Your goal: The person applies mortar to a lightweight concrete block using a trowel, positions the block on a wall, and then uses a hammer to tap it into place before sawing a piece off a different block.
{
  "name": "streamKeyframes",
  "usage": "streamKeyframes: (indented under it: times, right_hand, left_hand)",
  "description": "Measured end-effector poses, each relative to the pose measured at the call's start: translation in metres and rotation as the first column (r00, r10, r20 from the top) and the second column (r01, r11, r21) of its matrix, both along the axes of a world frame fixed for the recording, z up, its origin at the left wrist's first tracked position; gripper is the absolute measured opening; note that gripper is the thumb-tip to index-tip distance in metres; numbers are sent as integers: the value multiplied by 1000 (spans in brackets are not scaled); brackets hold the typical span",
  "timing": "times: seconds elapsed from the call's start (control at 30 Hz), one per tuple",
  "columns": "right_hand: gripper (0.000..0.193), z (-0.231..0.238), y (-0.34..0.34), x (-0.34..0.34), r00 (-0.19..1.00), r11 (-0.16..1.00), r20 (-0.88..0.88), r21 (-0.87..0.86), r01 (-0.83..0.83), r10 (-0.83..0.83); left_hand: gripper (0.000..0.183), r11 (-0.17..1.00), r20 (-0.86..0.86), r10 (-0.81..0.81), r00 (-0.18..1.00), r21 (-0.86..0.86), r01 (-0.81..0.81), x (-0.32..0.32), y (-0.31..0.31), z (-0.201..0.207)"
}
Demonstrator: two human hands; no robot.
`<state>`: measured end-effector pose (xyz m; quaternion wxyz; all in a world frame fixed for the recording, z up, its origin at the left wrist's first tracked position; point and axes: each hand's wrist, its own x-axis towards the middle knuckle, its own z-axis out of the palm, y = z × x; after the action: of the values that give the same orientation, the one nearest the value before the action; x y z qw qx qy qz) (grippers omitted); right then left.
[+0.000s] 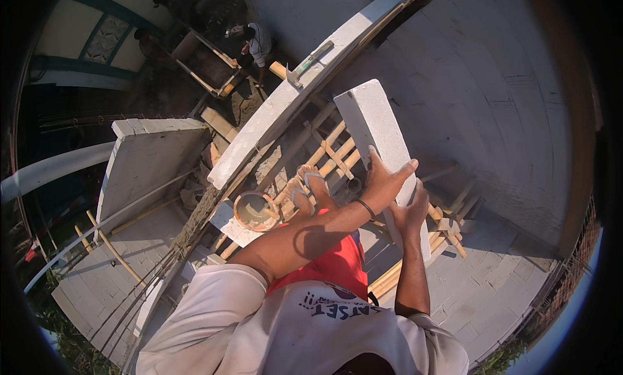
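Observation:
A long white lightweight concrete block (383, 125) stands tilted in front of me, held between both hands. My left hand (384, 183) is closed on its left side, thumb reaching across the near face. Lower down, my right hand (411, 214) grips the block's right edge; part of its fingers is hidden. To the left lies a bucket of grey mortar (257, 211), next to another white block (228, 224). Beyond it runs the top of a white block wall (259, 132), with a metal hand tool (313, 62) resting on it.
My sandalled feet (313, 177) stand on bamboo scaffolding (344, 148). A tall block wall (480, 115) rises on the right. At far left are a shorter wall (152, 154) and a pale pipe (61, 170). Below, people work around a wood-framed box (204, 60).

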<state>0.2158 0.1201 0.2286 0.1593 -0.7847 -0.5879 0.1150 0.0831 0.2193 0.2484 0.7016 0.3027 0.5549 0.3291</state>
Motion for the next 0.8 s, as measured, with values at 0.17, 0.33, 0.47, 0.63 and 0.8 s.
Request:
streamKeyframes:
  times: [0.17,0.33,0.47,0.63,0.8]
  right_hand:
    - [82,-18,30,3,939,940,-112,69,334,-325]
    - [77,-31,68,-4,763,820,-357,-17,572,-539]
    - [83,-77,85,5,557,729,-610,-52,682,-564]
    - [87,-145,88,2,217,514,-757,-177,840,-616]
    - [90,-197,76,-17,-156,249,-725,-418,874,-671]
  left_hand:
    - [94,965,-198,-196,960,137,225,13,-9,-25]
    - [76,857,-326,-444,834,116,502,-24,-53,-70]
    - [77,695,-541,-465,701,269,667,-38,-97,-77]
    - [97,546,-818,-365,444,198,814,-38,-96,-117]
    - [98,265,-874,-468,127,-2,964,-61,-60,-162]
